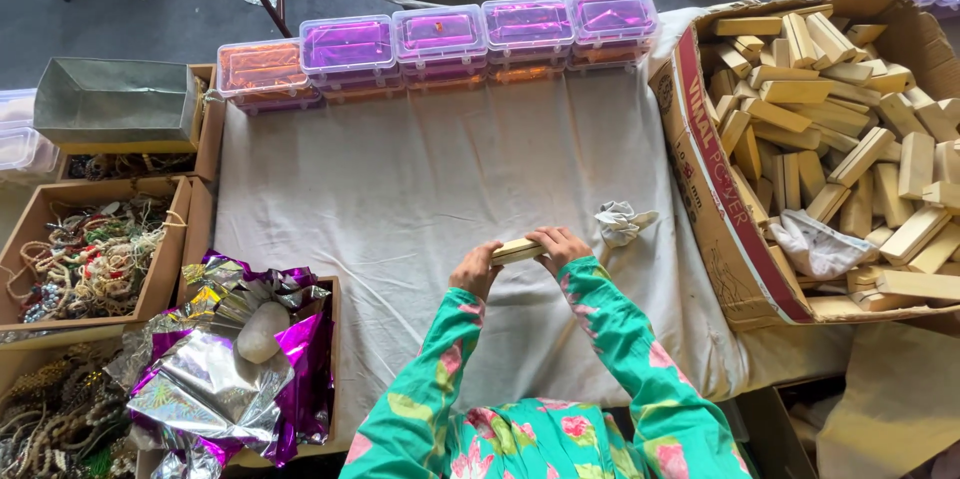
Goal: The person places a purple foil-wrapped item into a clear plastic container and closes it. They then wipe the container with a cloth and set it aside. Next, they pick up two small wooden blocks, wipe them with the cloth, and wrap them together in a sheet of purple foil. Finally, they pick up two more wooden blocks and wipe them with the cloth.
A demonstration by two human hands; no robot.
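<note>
Both my hands hold one pale wooden block (517, 251) flat over a cream cloth (420, 179) that covers the table. My left hand (475, 270) grips its left end. My right hand (556, 245) rests on its right end. My sleeves are green with pink flowers. A crumpled white rag (620, 223) lies just right of my right hand.
A big cardboard box (720, 229) at the right is full of wooden blocks (840, 139). Clear plastic cases with purple and orange contents (440, 44) line the far edge. At the left, boxes hold beaded strings (90, 254) and shiny foil (225, 369).
</note>
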